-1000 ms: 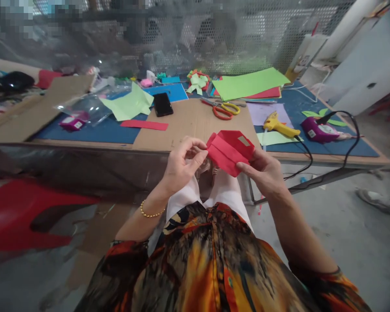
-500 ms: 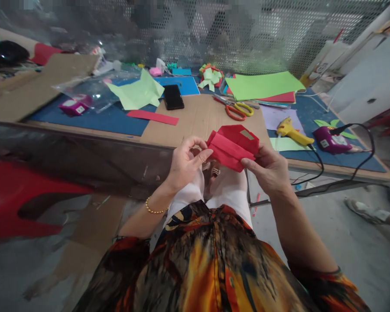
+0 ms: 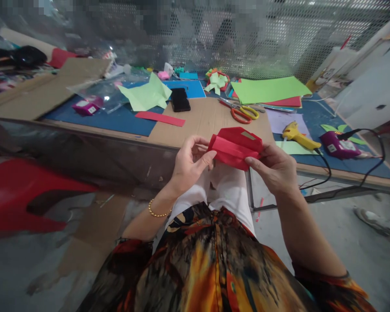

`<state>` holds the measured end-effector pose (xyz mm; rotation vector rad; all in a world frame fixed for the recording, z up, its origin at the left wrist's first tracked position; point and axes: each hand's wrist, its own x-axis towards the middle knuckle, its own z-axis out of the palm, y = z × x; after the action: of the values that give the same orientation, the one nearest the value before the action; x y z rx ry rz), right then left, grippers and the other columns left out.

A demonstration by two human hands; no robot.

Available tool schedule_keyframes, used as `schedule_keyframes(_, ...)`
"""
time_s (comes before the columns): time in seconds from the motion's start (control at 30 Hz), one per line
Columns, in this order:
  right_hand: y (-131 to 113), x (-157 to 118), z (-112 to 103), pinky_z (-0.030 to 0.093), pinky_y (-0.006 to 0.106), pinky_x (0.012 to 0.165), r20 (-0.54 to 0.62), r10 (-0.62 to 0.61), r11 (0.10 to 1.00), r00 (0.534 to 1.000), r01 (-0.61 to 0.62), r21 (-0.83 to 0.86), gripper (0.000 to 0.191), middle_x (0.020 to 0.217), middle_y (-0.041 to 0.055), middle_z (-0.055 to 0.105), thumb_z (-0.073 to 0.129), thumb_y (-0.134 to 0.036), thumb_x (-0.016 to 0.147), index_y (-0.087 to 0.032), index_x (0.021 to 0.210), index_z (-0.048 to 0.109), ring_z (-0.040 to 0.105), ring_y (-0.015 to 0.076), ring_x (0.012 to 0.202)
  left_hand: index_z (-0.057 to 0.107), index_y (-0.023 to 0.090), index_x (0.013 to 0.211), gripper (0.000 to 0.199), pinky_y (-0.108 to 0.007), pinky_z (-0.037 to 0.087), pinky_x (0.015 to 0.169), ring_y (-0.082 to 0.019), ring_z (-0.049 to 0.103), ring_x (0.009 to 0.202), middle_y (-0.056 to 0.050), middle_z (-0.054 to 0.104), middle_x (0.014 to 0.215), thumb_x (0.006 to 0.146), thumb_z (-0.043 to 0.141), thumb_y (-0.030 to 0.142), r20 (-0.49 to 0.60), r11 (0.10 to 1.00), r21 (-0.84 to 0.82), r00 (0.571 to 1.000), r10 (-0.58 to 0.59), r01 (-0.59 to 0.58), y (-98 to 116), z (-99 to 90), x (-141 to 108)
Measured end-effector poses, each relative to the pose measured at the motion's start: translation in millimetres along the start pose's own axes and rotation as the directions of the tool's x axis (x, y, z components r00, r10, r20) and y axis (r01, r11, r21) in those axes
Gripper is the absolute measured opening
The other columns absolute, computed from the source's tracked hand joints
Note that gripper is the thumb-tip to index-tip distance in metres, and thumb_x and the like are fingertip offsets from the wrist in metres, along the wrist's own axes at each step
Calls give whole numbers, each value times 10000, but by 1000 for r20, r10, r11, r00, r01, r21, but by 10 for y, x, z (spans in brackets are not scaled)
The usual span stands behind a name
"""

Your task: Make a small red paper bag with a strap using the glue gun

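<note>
A folded piece of red paper (image 3: 235, 149) is held up over my lap, just in front of the table edge. It looks like a small envelope, with an angled flap at the top and a pale rectangular patch on that flap. My left hand (image 3: 191, 164) pinches its left end, thumb in front and fingers behind. At the lower right corner, my right hand (image 3: 276, 167) grips it with the thumb on the near face; the other fingers are partly hidden behind the paper. Beyond it on the table lie a red paper strip (image 3: 160, 118) and scissors (image 3: 242, 112) with red and yellow handles.
A yellow glue gun (image 3: 300, 136) and a purple box (image 3: 339, 145) with a black cable lie at the right. Farther back are a black phone (image 3: 180, 99), pale green paper (image 3: 146, 93) and bright green sheets (image 3: 273, 89). A red stool (image 3: 35, 190) stands left.
The view has shifted slightly, so the table things appear a little farther right. Both hands keep hold of the red paper, which has barely changed its tilt.
</note>
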<state>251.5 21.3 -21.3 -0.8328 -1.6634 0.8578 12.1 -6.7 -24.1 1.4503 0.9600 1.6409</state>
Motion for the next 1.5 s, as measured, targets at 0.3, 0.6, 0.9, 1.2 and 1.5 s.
schedule_keyframes(0.3, 4, -65, 87, 670, 311, 669, -82, -7, 979, 997, -10, -204, 402, 1005, 28, 821, 821, -560, 918, -275, 1196, 764, 768, 193, 767, 665, 222, 996, 305, -277, 496, 719, -128, 579, 744, -4, 690, 889, 841, 862, 395, -80, 986, 167, 997, -4, 17, 19, -53, -8)
schedule_keyframes(0.6, -69, -13, 101, 726, 381, 808, -67, 38, 984, 997, -49, -173, 447, 1133, 65, 824, 788, -577, 943, -265, 1259, 734, 805, 225, 864, 635, 219, 996, 380, -292, 536, 809, -150, 659, 839, -23, 712, 953, 797, 886, 422, -34, 987, 86, 991, -132, 134, -79, -22, 87)
schedule_keyframes(0.9, -147, 231, -36, 643, 319, 673, -59, 28, 964, 998, -43, -264, 464, 1047, 73, 810, 658, -659, 1009, -245, 1204, 737, 757, 205, 795, 653, 214, 1008, 348, -263, 504, 708, -134, 633, 765, -13, 718, 909, 795, 871, 381, 54, 984, 142, 992, -112, 104, -95, 12, 432)
schedule_keyframes(1.2, 44, 775, -291, 592, 337, 668, -83, 30, 953, 996, -54, -299, 509, 883, 39, 721, 650, -680, 998, -227, 1225, 698, 683, 189, 730, 698, 206, 986, 378, -272, 512, 671, -152, 649, 730, -22, 735, 848, 793, 887, 471, 288, 966, 255, 952, -105, 30, -179, 38, 1237)
schedule_keyframes(1.5, 315, 1129, -424, 645, 488, 928, -13, 63, 919, 998, -63, -389, 526, 1300, 164, 735, 741, -375, 884, -203, 1365, 614, 736, 311, 1097, 709, 199, 1044, 300, -315, 493, 662, -173, 630, 701, -20, 726, 848, 790, 817, 314, 429, 876, 464, 898, -93, -131, -268, 123, 1820)
